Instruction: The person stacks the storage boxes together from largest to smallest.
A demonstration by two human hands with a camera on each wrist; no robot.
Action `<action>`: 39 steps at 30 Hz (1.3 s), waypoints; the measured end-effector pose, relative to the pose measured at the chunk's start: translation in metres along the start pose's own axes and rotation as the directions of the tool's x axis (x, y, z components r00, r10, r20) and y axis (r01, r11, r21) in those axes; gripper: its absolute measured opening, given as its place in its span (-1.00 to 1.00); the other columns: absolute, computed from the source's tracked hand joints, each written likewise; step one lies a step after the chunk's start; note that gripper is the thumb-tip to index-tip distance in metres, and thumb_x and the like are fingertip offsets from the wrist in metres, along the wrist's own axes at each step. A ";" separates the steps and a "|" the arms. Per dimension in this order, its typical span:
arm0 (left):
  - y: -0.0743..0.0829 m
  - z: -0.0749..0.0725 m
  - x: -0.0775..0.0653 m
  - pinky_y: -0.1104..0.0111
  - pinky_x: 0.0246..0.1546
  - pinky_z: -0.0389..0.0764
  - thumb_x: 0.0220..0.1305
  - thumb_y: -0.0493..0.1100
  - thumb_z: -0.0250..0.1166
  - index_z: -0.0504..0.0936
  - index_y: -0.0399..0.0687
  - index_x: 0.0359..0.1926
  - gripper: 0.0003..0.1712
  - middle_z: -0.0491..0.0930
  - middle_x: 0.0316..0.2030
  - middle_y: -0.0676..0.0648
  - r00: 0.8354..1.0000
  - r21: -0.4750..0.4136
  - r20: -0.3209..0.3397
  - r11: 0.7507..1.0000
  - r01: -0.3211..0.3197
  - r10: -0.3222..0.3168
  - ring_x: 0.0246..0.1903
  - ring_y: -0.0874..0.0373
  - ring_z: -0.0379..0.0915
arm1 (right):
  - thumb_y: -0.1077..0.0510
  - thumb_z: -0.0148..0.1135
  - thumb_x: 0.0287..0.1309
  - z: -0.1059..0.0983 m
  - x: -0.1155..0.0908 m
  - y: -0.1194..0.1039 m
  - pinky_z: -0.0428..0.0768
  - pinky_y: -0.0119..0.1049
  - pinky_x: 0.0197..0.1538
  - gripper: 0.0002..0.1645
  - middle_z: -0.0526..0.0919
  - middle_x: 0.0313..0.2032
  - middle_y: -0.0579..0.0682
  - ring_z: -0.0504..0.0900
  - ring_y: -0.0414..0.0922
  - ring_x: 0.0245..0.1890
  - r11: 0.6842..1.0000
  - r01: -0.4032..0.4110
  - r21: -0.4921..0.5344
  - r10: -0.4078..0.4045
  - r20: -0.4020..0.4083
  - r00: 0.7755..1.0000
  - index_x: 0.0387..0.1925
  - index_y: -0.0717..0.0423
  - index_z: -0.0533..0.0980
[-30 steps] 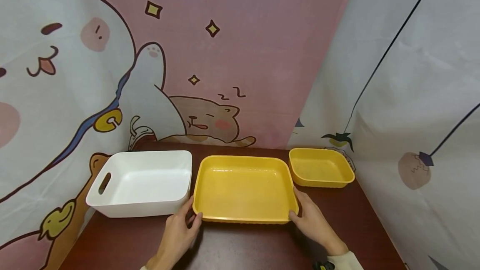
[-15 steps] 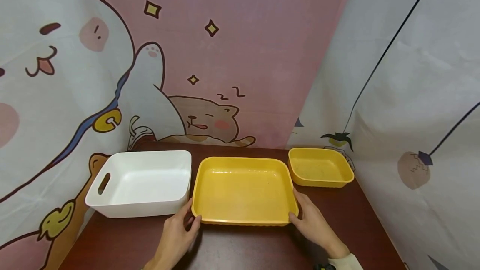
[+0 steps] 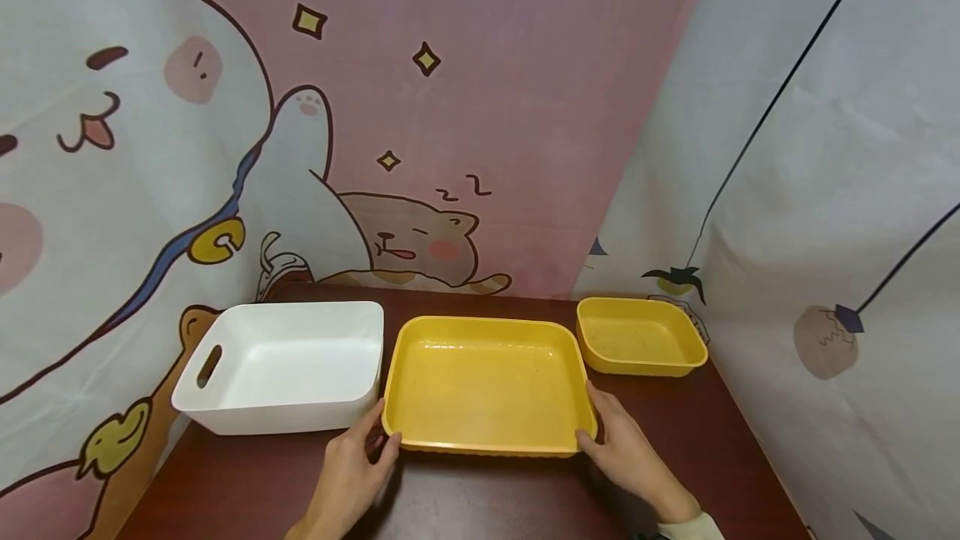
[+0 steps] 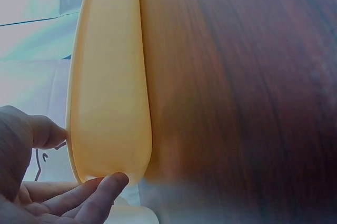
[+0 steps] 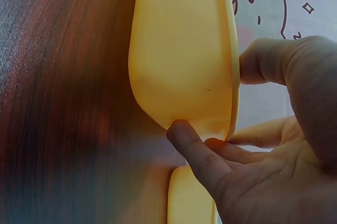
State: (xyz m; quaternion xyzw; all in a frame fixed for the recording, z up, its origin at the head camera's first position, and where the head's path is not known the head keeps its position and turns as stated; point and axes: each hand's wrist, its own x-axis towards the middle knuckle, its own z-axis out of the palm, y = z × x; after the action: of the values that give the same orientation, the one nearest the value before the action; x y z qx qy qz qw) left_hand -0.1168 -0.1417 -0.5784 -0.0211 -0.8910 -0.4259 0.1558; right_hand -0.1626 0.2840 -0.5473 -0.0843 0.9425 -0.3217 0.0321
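A large yellow rectangular tray (image 3: 491, 386) sits in the middle of the dark wooden table, with nothing in it. My left hand (image 3: 349, 467) grips its near left corner, thumb at the front rim and fingers along the side. At the near right corner my right hand (image 3: 630, 452) holds it the same way. In the left wrist view the tray's outer wall (image 4: 110, 87) shows, with fingertips (image 4: 120, 179) against the corner below the rim. The right wrist view has the wall (image 5: 181, 50) from the other end, the thumb at the rim and a fingertip (image 5: 180, 129) underneath.
A white basin (image 3: 277, 419) with a handle slot stands close to the left of the tray. Behind and to the right is a smaller yellow tray (image 3: 642, 367). Cartoon-printed cloth (image 3: 525, 107) hangs behind the table (image 3: 480, 507) and along its sides.
The large yellow tray has shifted slightly toward me, with both hands keeping their hold on its near corners. The white basin and smaller tray stay where they were.
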 end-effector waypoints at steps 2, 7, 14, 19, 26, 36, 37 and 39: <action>0.000 0.000 0.000 0.30 -0.04 0.93 0.43 -0.31 0.64 0.62 -0.46 0.53 -0.26 0.84 0.26 -0.42 1.000 -0.001 0.005 1.000 0.007 -0.007 0.03 -0.12 0.95 | 0.17 0.54 0.52 0.001 -0.001 0.000 0.58 0.31 0.61 0.07 0.46 0.67 0.39 0.54 0.28 0.66 1.000 -0.005 0.000 0.005 0.002 1.000 0.79 0.44 0.20; -0.002 -0.001 -0.001 0.27 0.00 0.93 0.45 -0.28 0.63 0.63 -0.42 0.55 -0.26 0.86 0.24 -0.38 1.000 -0.014 0.016 1.000 0.022 -0.022 0.04 -0.11 0.95 | 0.15 0.53 0.53 0.002 -0.002 -0.001 0.58 0.32 0.61 0.07 0.44 0.67 0.41 0.54 0.29 0.66 1.000 -0.017 0.005 0.017 0.003 1.000 0.79 0.45 0.19; -0.007 -0.003 -0.002 0.26 0.00 0.93 0.45 -0.29 0.63 0.70 -0.34 0.50 -0.34 0.90 0.19 -0.27 1.000 -0.030 -0.003 0.999 0.019 -0.019 0.05 -0.09 0.96 | 0.11 0.53 0.55 0.004 -0.002 -0.002 0.55 0.38 0.63 0.06 0.41 0.68 0.46 0.51 0.37 0.67 1.000 -0.017 0.003 0.017 -0.010 1.000 0.78 0.46 0.20; -0.009 -0.008 0.001 0.31 -0.04 0.92 0.44 -0.28 0.64 0.76 -0.24 0.44 -0.40 0.95 0.10 -0.11 1.000 0.003 -0.020 1.000 0.016 -0.016 0.02 0.02 0.96 | 0.08 0.49 0.61 0.005 -0.002 -0.003 0.52 0.40 0.65 0.03 0.35 0.70 0.50 0.45 0.42 0.69 1.000 -0.017 -0.008 0.017 -0.030 0.999 0.77 0.48 0.20; -0.008 -0.021 0.006 0.29 -0.11 0.84 0.50 -0.14 0.63 0.88 0.01 0.32 -0.58 0.97 -0.05 0.14 0.999 0.104 -0.040 0.995 0.010 -0.005 -0.10 0.22 0.91 | 0.14 0.46 0.61 0.007 0.004 -0.008 0.50 0.45 0.65 -0.02 0.33 0.69 0.53 0.43 0.46 0.69 0.999 0.017 -0.039 -0.022 -0.113 0.993 0.75 0.53 0.22; -0.007 -0.038 0.009 0.35 -0.23 0.75 0.49 -0.10 0.63 0.96 0.17 0.10 -0.78 0.93 -0.20 0.24 0.996 0.161 -0.090 0.987 -0.003 0.017 -0.24 0.44 0.75 | 0.20 0.50 0.54 0.017 0.014 -0.030 0.53 0.50 0.60 -0.13 0.44 0.64 0.45 0.45 0.45 0.64 0.992 0.117 -0.039 -0.123 -0.227 0.966 0.68 0.46 0.39; -0.007 -0.039 0.009 0.35 -0.23 0.76 0.48 -0.12 0.64 0.97 0.17 0.08 -0.79 0.93 -0.21 0.24 0.995 0.161 -0.097 0.987 -0.012 0.027 -0.25 0.44 0.74 | 0.20 0.51 0.53 0.018 0.015 -0.033 0.54 0.50 0.59 -0.14 0.47 0.63 0.44 0.46 0.44 0.62 0.990 0.134 -0.042 -0.140 -0.238 0.961 0.67 0.45 0.41; -0.006 -0.042 0.010 0.32 -0.20 0.80 0.47 -0.15 0.64 0.97 0.15 0.05 -0.80 0.95 -0.18 0.21 0.993 0.151 -0.110 0.988 -0.036 0.053 -0.22 0.41 0.77 | 0.21 0.52 0.51 0.020 0.017 -0.037 0.57 0.49 0.56 -0.16 0.51 0.61 0.42 0.50 0.44 0.60 0.985 0.166 -0.047 -0.173 -0.259 0.950 0.65 0.43 0.44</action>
State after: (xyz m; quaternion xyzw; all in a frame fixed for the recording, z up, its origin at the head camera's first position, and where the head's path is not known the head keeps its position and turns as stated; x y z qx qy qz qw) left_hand -0.1165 -0.1784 -0.5548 -0.0049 -0.9093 -0.3552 0.2168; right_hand -0.1721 0.2399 -0.5406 -0.1221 0.9316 -0.3199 -0.1217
